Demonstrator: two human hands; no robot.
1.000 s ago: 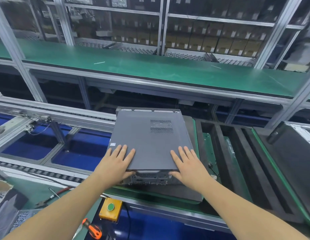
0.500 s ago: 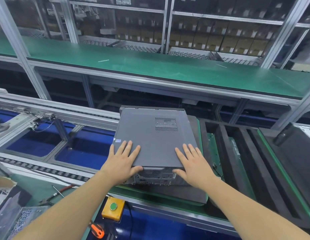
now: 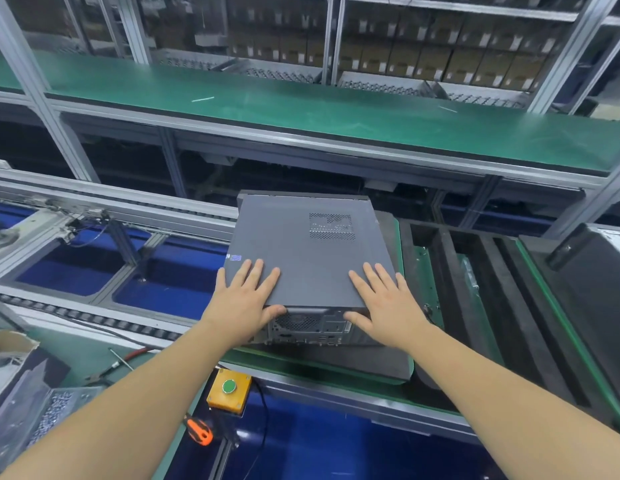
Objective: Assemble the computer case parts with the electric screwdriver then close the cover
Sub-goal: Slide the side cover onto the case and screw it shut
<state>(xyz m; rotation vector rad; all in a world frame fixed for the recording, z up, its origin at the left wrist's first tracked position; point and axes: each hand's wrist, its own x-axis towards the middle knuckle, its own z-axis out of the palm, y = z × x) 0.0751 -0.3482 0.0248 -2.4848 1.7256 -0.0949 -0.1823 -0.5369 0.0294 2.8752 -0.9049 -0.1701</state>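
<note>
With our left hand (image 3: 244, 299) and right hand (image 3: 384, 303) spread flat on the cover (image 3: 308, 258), thumbs at its near edge, uneven pushing could jam it askew on the computer case (image 3: 312, 327).

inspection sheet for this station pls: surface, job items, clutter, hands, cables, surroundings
Surface: green-edged pallet with a dark mat on the conveyor line; green bench mat at lower left.
Job's things: grey cover lies flat on the computer case; the case's rear ports face the person. Electric screwdriver: nothing seen for certain.
Clutter: orange-handled tool, pliers, tray of small metal parts.
Hands: left hand and right hand lie flat on the cover's near corners, thumbs over its near edge.
Cables: black lead runs down from the yellow button box.
Surroundings: green shelf above, stacked boxes behind, another dark case at right.
</note>
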